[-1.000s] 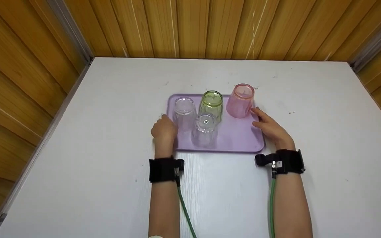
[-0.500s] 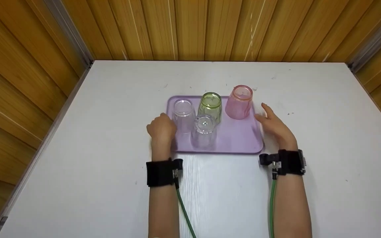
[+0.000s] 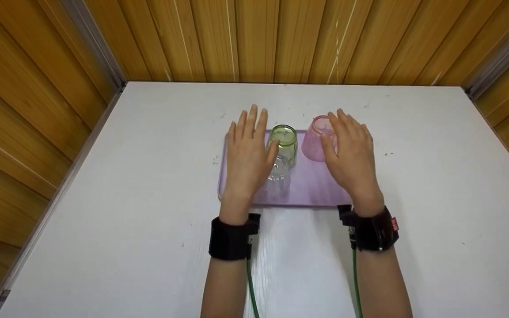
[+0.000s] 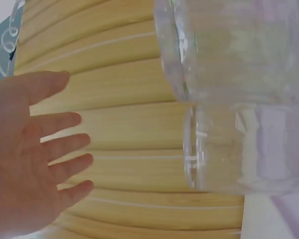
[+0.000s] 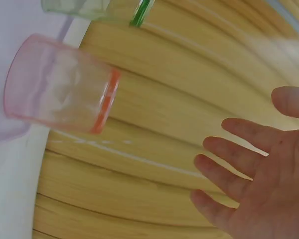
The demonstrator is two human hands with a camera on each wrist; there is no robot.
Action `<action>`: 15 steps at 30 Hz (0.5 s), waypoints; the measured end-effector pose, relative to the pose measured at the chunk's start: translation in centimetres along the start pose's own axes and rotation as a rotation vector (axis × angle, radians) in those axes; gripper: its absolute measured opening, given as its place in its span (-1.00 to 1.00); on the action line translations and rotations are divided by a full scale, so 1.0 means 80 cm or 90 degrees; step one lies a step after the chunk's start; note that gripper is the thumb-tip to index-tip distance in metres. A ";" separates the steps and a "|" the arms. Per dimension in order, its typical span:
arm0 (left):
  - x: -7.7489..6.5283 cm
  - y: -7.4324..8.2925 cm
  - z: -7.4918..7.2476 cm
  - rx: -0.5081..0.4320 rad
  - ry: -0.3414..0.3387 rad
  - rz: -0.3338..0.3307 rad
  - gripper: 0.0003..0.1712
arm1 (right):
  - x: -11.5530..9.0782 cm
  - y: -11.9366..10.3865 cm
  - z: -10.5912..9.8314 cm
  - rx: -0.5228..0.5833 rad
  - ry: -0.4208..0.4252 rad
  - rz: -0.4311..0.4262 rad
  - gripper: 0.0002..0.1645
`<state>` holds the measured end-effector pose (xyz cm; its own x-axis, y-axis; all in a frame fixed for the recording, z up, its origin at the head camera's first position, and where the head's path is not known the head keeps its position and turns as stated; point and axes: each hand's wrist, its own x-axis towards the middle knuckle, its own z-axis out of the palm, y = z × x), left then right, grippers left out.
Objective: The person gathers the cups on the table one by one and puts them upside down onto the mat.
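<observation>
Upside-down glasses stand on a purple tray [image 3: 312,190]: a green glass [image 3: 288,150], a pink glass [image 3: 313,145] at the far right and a clear glass [image 3: 279,183] nearer the front. My left hand [image 3: 248,163] is raised over the tray's left side, fingers straight; in the head view it hides a second clear glass [image 4: 239,149], which the left wrist view shows. My right hand [image 3: 351,159], fingers spread, overlaps the pink glass in the head view. In the right wrist view a gap separates that hand [image 5: 254,169] from the pink glass [image 5: 62,84]. Neither hand holds anything.
A white table [image 3: 166,176] surrounds the tray. Wood-panelled walls [image 3: 254,39] close off the back and sides. A green cable [image 3: 252,287] runs from each black wrist strap [image 3: 230,238] toward the near edge.
Earlier both hands were at the tray's left and right edges. They have since lifted and come inward above it, and the left hand's curled fingers have straightened. The glasses keep their places.
</observation>
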<state>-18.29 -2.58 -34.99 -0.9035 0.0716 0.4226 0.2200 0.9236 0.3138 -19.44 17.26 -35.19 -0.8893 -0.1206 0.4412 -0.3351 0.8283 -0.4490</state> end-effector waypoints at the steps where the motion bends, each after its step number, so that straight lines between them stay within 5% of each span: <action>1: 0.000 0.004 0.002 0.015 -0.021 0.013 -0.31 | 0.000 -0.004 0.004 -0.021 -0.010 -0.014 -0.41; 4: -0.002 0.014 0.011 0.057 -0.104 0.029 -0.31 | -0.002 -0.012 0.014 -0.088 -0.067 -0.036 -0.35; 9: -0.003 0.018 0.019 0.084 -0.237 -0.012 -0.27 | -0.003 -0.017 0.023 -0.148 -0.190 -0.020 -0.26; 15: 0.000 0.016 0.020 0.088 -0.292 -0.047 -0.23 | -0.002 -0.015 0.023 -0.154 -0.244 0.013 -0.25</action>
<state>-18.58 -0.78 -35.92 -0.9907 0.1336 -0.0255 0.1259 0.9717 0.1999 -19.44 15.25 -36.16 -0.9613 -0.2588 0.0941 -0.2742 0.9312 -0.2402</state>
